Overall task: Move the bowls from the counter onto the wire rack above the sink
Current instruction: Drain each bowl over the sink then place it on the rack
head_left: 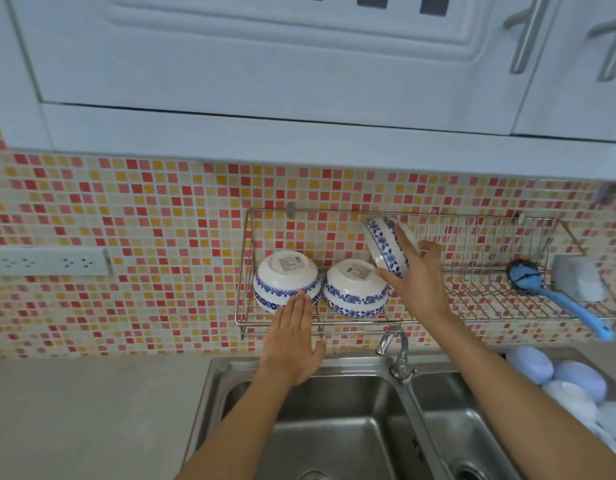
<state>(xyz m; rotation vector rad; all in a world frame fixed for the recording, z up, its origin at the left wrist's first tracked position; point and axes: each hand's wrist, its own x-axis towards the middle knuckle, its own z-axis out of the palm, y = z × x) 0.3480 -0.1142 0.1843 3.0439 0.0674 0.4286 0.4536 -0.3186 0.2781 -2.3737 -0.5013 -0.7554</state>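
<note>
A wire rack (473, 299) hangs on the tiled wall above the sink (334, 427). Two white bowls with blue flower bands sit upside down in its left end: the left bowl (284, 277) and the middle bowl (355, 289). My right hand (415, 277) grips a third bowl (381, 244) of the same pattern, tilted on its side above the rack, just right of the middle bowl. My left hand (292, 341) is flat with fingers apart, its fingertips touching the lower front of the left bowl.
A blue dish brush (559, 296) and a grey sponge (576, 277) lie at the rack's right end. The tap (398, 355) stands below the rack between two basins. Pale blue and white items (569, 386) fill the right basin's edge. White cabinets (265, 64) overhang closely.
</note>
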